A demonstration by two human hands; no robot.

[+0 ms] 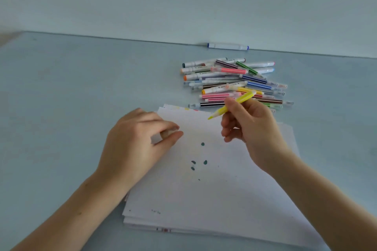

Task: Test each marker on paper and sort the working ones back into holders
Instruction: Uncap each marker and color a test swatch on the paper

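My right hand [253, 126] grips an uncapped yellow marker [237, 103], its tip pointing left and held just above the far part of the paper stack [214, 195]. My left hand [134, 140] rests on the left edge of the paper, its thumb and fingers pinching a small pale object [166, 133], probably the marker's cap. Several dark teal dots [199, 162] mark the top sheet. A pile of several coloured markers [234, 83] lies on the table just beyond the paper.
A single white marker with blue ends [228, 46] lies against the wall at the table's back edge. The pale blue table [71, 91] stretches to the left of the paper. No holders are in view.
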